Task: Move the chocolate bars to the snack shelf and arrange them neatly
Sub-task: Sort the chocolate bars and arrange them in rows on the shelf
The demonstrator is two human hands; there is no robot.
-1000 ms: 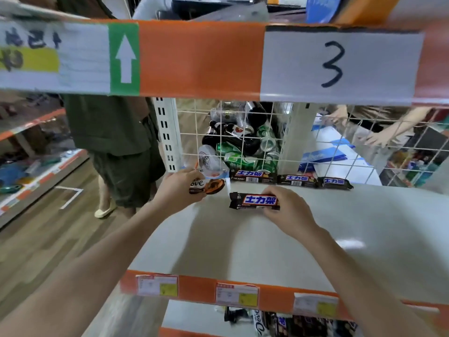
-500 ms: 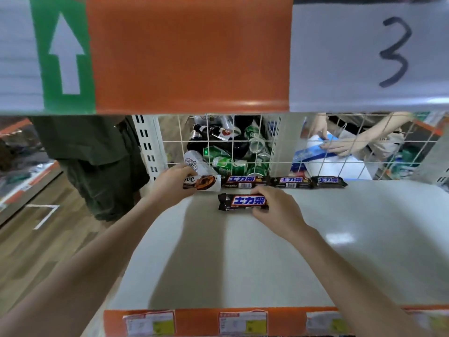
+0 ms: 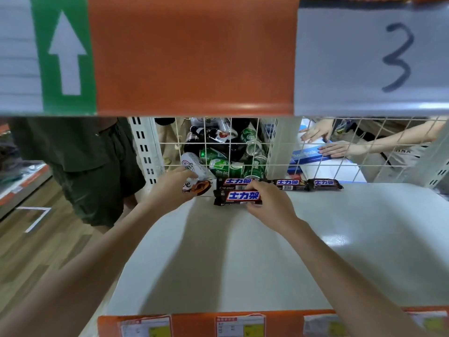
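Both bars sit nearer the back row now; my right hand (image 3: 269,205) pinches the chocolate bar (image 3: 239,197), my left hand (image 3: 173,188) grips a white bar (image 3: 198,187), half hidden.

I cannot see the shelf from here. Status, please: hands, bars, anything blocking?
Left hand holds white Dove bar at shelf back. Right hand grips Snickers bar, front of back row. Nothing blocking.
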